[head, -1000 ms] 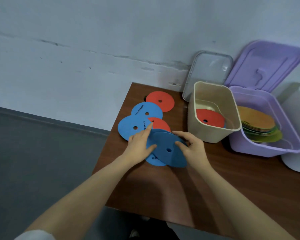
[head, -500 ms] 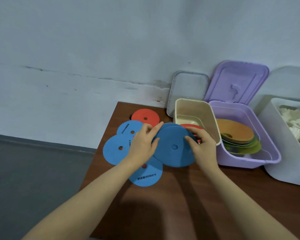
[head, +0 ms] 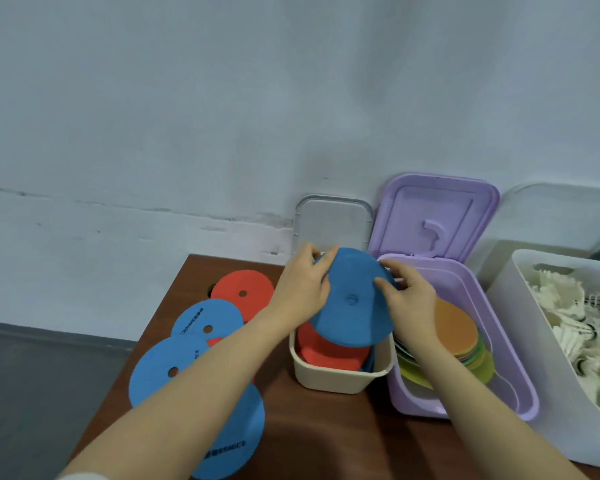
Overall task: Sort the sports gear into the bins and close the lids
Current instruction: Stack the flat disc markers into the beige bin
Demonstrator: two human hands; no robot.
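Both hands hold a blue flat disc (head: 352, 306) tilted over the open cream bin (head: 340, 377). My left hand (head: 303, 289) grips its left edge and my right hand (head: 407, 296) pinches its right edge. Red discs (head: 326, 351) lie inside the cream bin under it. On the brown table (head: 326, 438) to the left lie more discs: a red disc (head: 241, 289) at the back and blue discs (head: 201, 320), (head: 163, 368), (head: 236, 441) partly under my left forearm.
A purple bin (head: 513, 382) with its lid (head: 433, 216) leaning open holds orange and green discs (head: 454, 334). A clear lid (head: 333, 220) leans on the wall behind the cream bin. A white bin (head: 534, 386) at the right holds shuttlecocks (head: 568, 323).
Both hands have lifted the blue disc off the table pile and carried it right and back, from in front of the cream bin to above it.
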